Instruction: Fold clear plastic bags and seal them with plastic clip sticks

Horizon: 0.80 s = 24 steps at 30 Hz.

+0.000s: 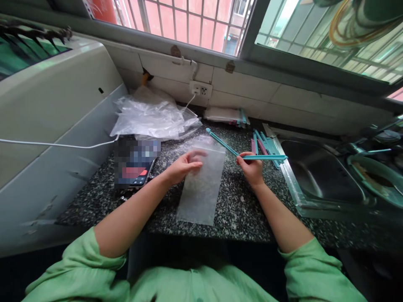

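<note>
In the head view a translucent zip-top plastic bag [201,188] lies flat on the counter in front of me. My left hand [185,165] is over the bag's upper left part, thumb and fingers apart and slightly blurred, with nothing gripped. To the right of the bag, my right hand [252,167] pinches turquoise bag sealing clips [267,157]. One long arm of them slants up to the left and another points right, forming a wide V. Beyond that hand lies a loose pile of turquoise and pink clips [266,142].
A heap of clear plastic bags [151,113] lies at the back left, with a phone [141,167] below it. A filled bag of clips [226,115] rests by the wall under a socket [200,89]. The sink [321,172] is at right; a white appliance [63,92] stands left.
</note>
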Tool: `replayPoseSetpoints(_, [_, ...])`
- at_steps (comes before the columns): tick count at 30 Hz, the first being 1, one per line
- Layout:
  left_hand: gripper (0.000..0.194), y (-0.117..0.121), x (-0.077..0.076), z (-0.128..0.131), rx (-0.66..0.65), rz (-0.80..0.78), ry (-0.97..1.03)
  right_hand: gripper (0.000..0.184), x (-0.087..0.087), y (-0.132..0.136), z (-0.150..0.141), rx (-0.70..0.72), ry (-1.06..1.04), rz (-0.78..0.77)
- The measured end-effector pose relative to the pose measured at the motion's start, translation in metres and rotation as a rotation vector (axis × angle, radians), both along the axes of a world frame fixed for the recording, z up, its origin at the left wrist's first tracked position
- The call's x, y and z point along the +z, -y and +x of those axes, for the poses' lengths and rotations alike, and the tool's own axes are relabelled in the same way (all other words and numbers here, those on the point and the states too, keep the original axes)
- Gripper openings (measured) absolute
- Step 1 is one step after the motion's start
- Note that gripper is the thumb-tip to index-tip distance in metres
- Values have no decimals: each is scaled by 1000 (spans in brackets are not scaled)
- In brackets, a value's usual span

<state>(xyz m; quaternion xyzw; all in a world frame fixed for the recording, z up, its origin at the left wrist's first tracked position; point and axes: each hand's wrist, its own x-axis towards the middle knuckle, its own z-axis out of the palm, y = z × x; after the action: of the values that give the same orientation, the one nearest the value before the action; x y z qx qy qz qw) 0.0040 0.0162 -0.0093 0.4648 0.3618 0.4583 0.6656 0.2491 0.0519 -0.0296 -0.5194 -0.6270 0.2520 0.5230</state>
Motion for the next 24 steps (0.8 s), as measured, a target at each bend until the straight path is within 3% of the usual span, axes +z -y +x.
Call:
replayPoseSetpoints(8, [43, 5, 2, 2, 23, -134, 34, 19, -4, 12, -9, 101, 190, 72])
replayPoseSetpoints(17, [42, 3, -4, 7, 95, -117, -37, 14, 2, 23, -19, 212, 193, 144])
replayPoseSetpoints(24, [36, 1, -4, 9, 175, -245, -35, 12, 1, 29, -22, 243, 222, 140])
